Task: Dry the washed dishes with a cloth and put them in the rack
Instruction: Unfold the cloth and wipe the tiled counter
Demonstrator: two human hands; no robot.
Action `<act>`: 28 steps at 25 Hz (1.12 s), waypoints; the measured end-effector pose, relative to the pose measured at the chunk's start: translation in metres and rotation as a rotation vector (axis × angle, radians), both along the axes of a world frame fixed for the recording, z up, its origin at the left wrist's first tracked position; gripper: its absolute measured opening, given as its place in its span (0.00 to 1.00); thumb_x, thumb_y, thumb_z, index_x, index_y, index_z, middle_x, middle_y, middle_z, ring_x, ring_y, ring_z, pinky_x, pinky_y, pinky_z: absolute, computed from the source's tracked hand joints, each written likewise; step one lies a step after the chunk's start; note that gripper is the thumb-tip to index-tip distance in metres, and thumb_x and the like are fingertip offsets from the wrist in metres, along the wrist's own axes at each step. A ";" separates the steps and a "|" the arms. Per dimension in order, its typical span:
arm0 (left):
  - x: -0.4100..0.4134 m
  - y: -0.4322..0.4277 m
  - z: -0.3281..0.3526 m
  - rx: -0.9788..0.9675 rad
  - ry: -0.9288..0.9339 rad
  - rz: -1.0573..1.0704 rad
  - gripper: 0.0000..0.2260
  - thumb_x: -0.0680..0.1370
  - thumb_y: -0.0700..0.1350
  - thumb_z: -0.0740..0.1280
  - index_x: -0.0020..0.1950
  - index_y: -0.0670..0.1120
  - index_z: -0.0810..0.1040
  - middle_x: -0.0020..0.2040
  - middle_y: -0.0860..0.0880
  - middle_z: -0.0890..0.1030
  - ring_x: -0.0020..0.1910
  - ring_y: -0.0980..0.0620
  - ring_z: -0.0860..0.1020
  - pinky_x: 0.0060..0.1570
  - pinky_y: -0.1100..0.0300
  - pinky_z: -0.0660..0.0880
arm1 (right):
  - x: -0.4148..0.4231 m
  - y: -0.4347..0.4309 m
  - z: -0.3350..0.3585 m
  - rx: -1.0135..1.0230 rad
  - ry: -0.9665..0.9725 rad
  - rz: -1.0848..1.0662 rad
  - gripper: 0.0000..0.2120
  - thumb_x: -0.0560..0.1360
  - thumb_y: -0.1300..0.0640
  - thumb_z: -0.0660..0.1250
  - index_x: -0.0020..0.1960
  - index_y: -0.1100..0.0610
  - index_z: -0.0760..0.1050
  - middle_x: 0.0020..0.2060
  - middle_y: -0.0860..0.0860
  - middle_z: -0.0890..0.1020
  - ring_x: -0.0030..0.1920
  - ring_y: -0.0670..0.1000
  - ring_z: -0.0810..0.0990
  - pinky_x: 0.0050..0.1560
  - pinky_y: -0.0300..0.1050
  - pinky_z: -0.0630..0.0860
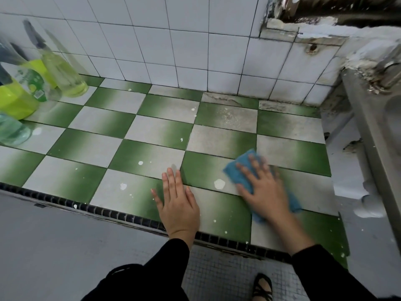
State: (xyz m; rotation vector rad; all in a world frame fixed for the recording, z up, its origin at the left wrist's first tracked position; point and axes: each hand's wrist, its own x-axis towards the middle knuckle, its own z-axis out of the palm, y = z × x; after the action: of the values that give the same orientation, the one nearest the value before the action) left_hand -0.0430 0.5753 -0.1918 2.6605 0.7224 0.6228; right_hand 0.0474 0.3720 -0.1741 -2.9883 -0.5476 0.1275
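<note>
The right hand's fingers (256, 168) were straight and spread out. They pressed flat on a blue cloth (237, 171) and did not curl round it. The right hand (263, 187) looked blurry. The cloth lay under that hand, right of the middle of the frame, on the green and white tiled counter (152, 131). Its long side ran on a slant from upper left to lower right, and blue ends stuck out past the fingertips and past the wrist. The left hand (179, 205) lay just beside it, lower and to the left. Its fingers were also straight and flat on the tiles, holding nothing. So the right hand was the one on the cloth, and the left hand was free. I counted two hands and one cloth. There were no dishes and no rack in view. A metal sink (377, 131) ran down the right edge of the frame, nearer to the right hand; I think a wet dish would have to come from that side. At least three bottles (63, 72) stood in the upper left, too blurry to count well.
</note>
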 end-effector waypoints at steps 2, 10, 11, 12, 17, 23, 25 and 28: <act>0.001 0.000 0.000 0.007 -0.003 -0.002 0.24 0.81 0.48 0.49 0.77 0.44 0.59 0.77 0.47 0.62 0.76 0.51 0.57 0.75 0.47 0.40 | 0.030 -0.030 0.004 -0.035 0.022 -0.365 0.30 0.78 0.33 0.41 0.78 0.39 0.43 0.79 0.49 0.44 0.78 0.55 0.43 0.76 0.57 0.42; 0.002 -0.001 0.001 0.019 -0.003 0.000 0.24 0.81 0.48 0.50 0.77 0.44 0.60 0.76 0.47 0.63 0.76 0.50 0.58 0.75 0.47 0.40 | 0.131 0.025 0.014 0.014 0.089 -0.382 0.28 0.81 0.37 0.42 0.79 0.42 0.43 0.79 0.53 0.44 0.78 0.57 0.40 0.76 0.60 0.40; 0.002 -0.001 0.001 0.020 0.001 0.000 0.24 0.81 0.48 0.49 0.77 0.44 0.60 0.76 0.47 0.63 0.76 0.50 0.58 0.75 0.47 0.40 | 0.131 0.036 0.015 0.001 0.075 -0.279 0.27 0.81 0.38 0.42 0.79 0.41 0.43 0.79 0.52 0.45 0.78 0.57 0.41 0.75 0.60 0.40; 0.002 0.000 0.001 0.020 0.005 0.000 0.24 0.81 0.48 0.49 0.77 0.44 0.60 0.77 0.47 0.62 0.76 0.50 0.58 0.75 0.47 0.40 | 0.128 0.045 0.015 -0.010 0.061 -0.172 0.27 0.81 0.38 0.42 0.79 0.41 0.43 0.79 0.51 0.46 0.78 0.56 0.41 0.75 0.59 0.40; 0.001 -0.001 0.004 0.019 -0.006 -0.008 0.24 0.81 0.48 0.49 0.77 0.43 0.62 0.76 0.47 0.63 0.76 0.50 0.59 0.75 0.48 0.39 | 0.066 0.080 0.015 -0.051 0.069 0.337 0.27 0.79 0.37 0.38 0.77 0.37 0.43 0.79 0.47 0.45 0.78 0.51 0.40 0.76 0.55 0.39; 0.000 0.002 0.003 -0.029 -0.023 -0.057 0.25 0.83 0.52 0.42 0.77 0.43 0.62 0.77 0.46 0.63 0.76 0.51 0.56 0.74 0.49 0.39 | -0.020 0.061 0.010 0.199 0.026 0.509 0.33 0.75 0.39 0.51 0.78 0.46 0.54 0.78 0.45 0.50 0.78 0.47 0.41 0.76 0.55 0.35; 0.001 0.002 0.003 0.018 -0.007 -0.110 0.25 0.84 0.52 0.41 0.76 0.44 0.62 0.76 0.47 0.63 0.76 0.51 0.57 0.74 0.47 0.39 | -0.041 0.064 0.015 0.313 0.083 0.152 0.33 0.77 0.39 0.48 0.79 0.50 0.50 0.77 0.44 0.44 0.76 0.44 0.34 0.75 0.50 0.32; 0.001 0.002 0.002 0.114 0.023 -0.209 0.24 0.84 0.51 0.42 0.76 0.45 0.62 0.76 0.47 0.63 0.76 0.50 0.58 0.75 0.45 0.40 | -0.063 0.078 0.011 0.204 0.153 -0.129 0.31 0.82 0.42 0.44 0.78 0.54 0.38 0.77 0.50 0.38 0.72 0.46 0.29 0.71 0.46 0.27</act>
State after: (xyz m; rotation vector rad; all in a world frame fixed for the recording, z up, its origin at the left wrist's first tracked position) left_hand -0.0423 0.5777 -0.1902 2.8032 0.4175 0.5940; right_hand -0.0159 0.4502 -0.1635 -2.7760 -0.3280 0.2698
